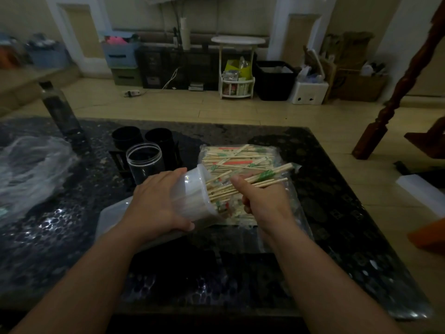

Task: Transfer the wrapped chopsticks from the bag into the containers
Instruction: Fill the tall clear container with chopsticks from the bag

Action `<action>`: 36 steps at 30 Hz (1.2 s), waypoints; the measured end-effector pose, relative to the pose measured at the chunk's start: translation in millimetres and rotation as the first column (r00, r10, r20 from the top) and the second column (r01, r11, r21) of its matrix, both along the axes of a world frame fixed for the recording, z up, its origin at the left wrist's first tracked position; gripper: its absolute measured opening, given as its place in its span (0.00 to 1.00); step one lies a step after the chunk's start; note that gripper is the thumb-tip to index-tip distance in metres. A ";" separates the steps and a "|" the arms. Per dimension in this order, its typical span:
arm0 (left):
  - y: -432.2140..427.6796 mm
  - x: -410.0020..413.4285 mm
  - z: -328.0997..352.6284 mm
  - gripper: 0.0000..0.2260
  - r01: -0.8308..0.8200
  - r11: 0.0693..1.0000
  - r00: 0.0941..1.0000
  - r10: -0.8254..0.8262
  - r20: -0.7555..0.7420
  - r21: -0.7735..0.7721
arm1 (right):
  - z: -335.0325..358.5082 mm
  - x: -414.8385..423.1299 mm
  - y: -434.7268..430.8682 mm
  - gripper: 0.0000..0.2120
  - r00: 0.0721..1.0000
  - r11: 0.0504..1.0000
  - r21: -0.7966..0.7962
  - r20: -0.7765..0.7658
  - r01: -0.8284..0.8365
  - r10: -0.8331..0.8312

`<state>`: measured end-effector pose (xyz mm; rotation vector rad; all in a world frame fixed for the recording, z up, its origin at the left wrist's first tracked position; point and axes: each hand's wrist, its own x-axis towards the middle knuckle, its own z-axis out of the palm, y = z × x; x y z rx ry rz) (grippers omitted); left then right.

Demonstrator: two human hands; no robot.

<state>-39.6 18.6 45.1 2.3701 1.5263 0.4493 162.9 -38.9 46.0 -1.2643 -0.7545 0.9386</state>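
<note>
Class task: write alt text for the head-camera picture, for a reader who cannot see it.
The left hand tilts a translucent container while the right hand holds a bundle of wrapped chopsticks at its mouth, above the plastic bag on a dark table.

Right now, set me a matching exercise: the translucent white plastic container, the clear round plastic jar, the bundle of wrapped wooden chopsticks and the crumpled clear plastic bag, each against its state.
1. translucent white plastic container
2. clear round plastic jar
3. bundle of wrapped wooden chopsticks
4. crumpled clear plastic bag

A. lies at the left of the table
B. tilted, held by the left hand
C. stands upright, looks empty
D. gripped by the right hand

Pairs: 1-B, 2-C, 3-D, 4-A
</note>
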 end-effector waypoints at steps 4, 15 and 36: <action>0.8 -0.1 0.8 0.59 -0.006 1.000 1.000 0.005 -0.004 -0.012 | 5.8 1.3 3.4 0.05 0.951 0.997 -0.080 -0.306 0.005 -0.030; -1.1 0.0 1.9 0.58 0.011 1.000 1.000 -0.011 0.001 -0.011 | 2.9 7.6 5.7 0.08 0.941 0.993 -0.087 -0.320 0.086 -0.109; -1.6 1.4 2.4 0.59 0.016 1.000 0.999 -0.017 -0.034 -0.016 | -17.0 5.7 8.1 0.07 0.922 0.991 -0.075 0.365 -0.110 0.130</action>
